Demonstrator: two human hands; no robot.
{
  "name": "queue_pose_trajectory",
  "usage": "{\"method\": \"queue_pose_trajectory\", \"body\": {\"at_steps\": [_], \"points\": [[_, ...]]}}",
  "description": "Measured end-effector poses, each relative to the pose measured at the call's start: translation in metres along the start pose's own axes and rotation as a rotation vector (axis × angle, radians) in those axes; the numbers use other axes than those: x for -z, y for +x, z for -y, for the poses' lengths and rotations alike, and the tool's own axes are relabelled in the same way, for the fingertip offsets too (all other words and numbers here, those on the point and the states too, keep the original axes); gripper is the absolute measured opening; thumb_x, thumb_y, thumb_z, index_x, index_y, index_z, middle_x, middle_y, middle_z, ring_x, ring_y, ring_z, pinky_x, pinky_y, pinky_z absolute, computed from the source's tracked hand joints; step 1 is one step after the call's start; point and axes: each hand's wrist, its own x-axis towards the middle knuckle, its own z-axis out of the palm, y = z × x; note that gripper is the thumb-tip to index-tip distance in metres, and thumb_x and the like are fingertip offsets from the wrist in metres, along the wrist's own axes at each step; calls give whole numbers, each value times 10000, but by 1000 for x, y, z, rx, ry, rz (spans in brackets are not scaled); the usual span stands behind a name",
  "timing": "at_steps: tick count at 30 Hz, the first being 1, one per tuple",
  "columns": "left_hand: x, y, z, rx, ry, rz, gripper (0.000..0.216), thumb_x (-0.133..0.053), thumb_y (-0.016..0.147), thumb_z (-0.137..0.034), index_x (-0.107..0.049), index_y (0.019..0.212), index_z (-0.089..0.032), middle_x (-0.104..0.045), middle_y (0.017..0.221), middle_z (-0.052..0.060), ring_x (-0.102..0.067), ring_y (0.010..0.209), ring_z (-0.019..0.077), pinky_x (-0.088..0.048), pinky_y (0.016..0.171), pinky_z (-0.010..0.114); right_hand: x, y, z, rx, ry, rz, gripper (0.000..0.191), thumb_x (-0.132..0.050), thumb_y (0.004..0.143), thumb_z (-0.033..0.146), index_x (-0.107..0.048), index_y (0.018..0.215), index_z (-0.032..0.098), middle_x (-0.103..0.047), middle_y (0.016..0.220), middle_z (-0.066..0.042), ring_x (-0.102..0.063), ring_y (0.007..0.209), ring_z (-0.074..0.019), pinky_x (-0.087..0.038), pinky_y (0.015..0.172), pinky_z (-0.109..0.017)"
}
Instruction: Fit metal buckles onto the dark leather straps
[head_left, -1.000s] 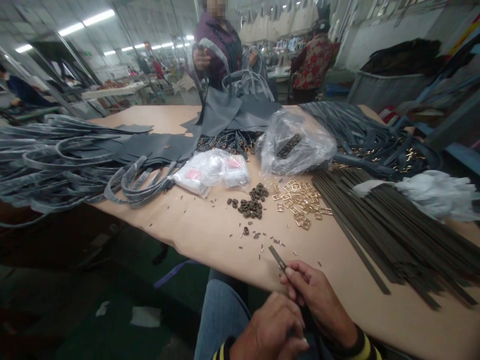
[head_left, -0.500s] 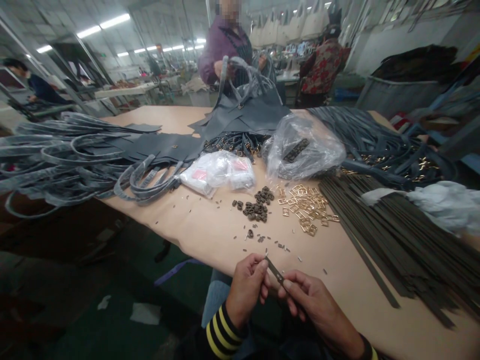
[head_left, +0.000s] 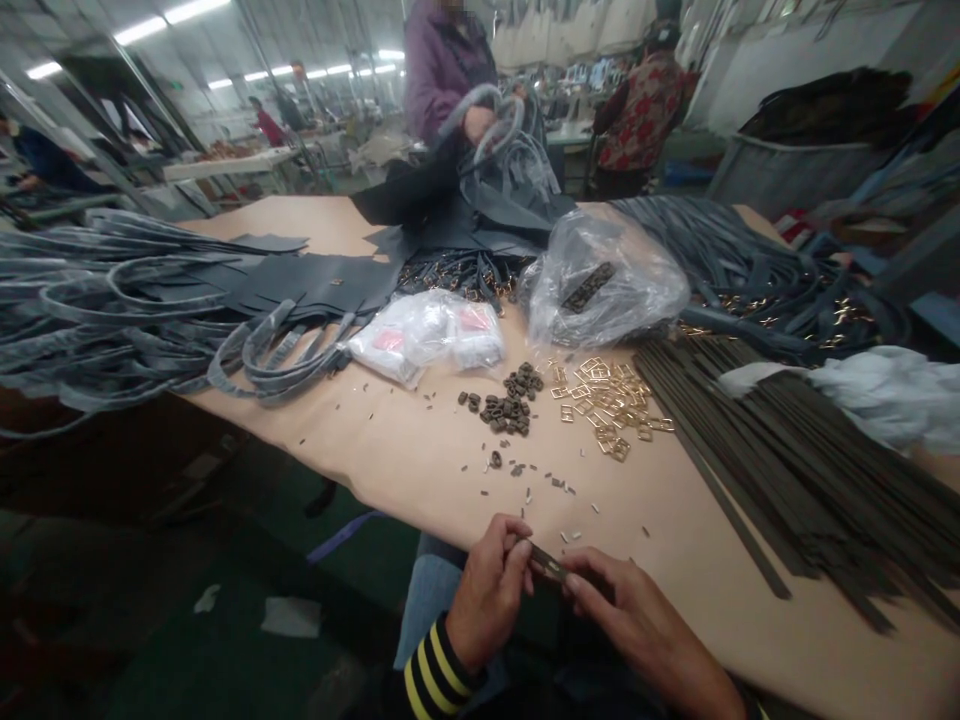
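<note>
My left hand (head_left: 489, 590) and my right hand (head_left: 626, 615) meet at the near table edge, both pinched on one thin dark leather strip (head_left: 550, 565) that runs between their fingertips. The left cuff has yellow and black stripes. Just beyond my hands lie scattered tiny metal bits, a heap of dark loops (head_left: 510, 400) and a heap of gold buckles (head_left: 606, 400). A stack of long dark strips (head_left: 787, 460) lies to the right.
A tan table (head_left: 420, 460) carries grey bag handles (head_left: 120, 310) at left, clear plastic bags (head_left: 600, 285) and a white packet (head_left: 424, 340) mid-table, and white cloth (head_left: 885, 390) at right. A person in purple (head_left: 450, 70) handles grey straps at the far side.
My left hand came up from my lap to the strip's tip. Both hands then lowered the strip toward the table edge. The person opposite lifted the grey handles.
</note>
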Motion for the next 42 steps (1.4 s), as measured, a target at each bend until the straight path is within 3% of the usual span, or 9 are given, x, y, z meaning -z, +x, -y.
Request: {"method": "queue_pose_trajectory", "body": {"at_steps": [8,12,14,20,24,31,34,39,42], "points": [[-5,4,4,68,-88,-13,217,-319,847,-369,-407,855,-171,-512,574,-32,-437,433,75,-344,433,184,-3,11,2,-35,154,47,198,-481,742,328,-564,676,161,-543,601,6,-504,557,-129,-392,520,-229],[-9,1,3,37,-16,91,189,-310,857,-323,-424,848,-173,-490,539,-40,-443,433,79,-359,457,192,-2,14,-4,-73,235,109,305,-488,734,447,-496,628,160,-470,527,41,-413,434,-75,-316,424,-192],[-4,4,0,-7,86,100,169,-333,852,-293,-447,888,-175,-503,556,-31,-471,470,95,-379,495,208,0,17,-9,-111,300,137,367,-489,713,522,-458,630,166,-454,498,57,-358,376,-50,-260,380,-175],[34,49,-13,-266,620,-187,198,-423,791,-176,-506,970,-189,-538,870,61,-511,779,173,-414,705,294,3,29,-23,-176,394,66,459,-457,667,641,-402,601,190,-384,379,96,-307,297,-39,-217,327,-156],[42,77,-13,-222,871,-107,182,-452,749,-125,-533,904,-172,-511,852,55,-497,775,180,-417,723,308,-1,33,-27,-156,389,74,481,-450,649,667,-399,628,189,-469,462,68,-342,303,-33,-247,319,-153],[42,83,-12,-217,890,-81,130,-439,746,-106,-547,787,-166,-500,799,45,-492,734,169,-410,694,288,1,31,-23,-153,390,85,464,-453,664,644,-406,642,183,-472,464,70,-345,311,-29,-256,324,-150],[42,78,-16,-236,791,-67,121,-438,758,-136,-556,770,-158,-514,777,44,-493,728,159,-403,686,271,3,33,-16,-162,414,71,463,-457,653,646,-393,622,189,-434,426,89,-299,292,-23,-219,307,-149],[31,59,-18,-81,94,79,160,-551,709,-266,-589,793,-135,-526,648,6,-472,573,117,-384,550,231,4,31,-1,-103,492,32,400,-486,681,569,-404,626,181,-436,449,84,-254,317,-16,-167,329,-154],[22,48,-17,0,-174,90,221,-607,665,-304,-610,806,-133,-518,628,-10,-463,554,98,-370,543,215,5,28,2,-87,510,16,362,-484,702,530,-407,664,178,-483,506,62,-262,336,-18,-161,346,-161]]}}
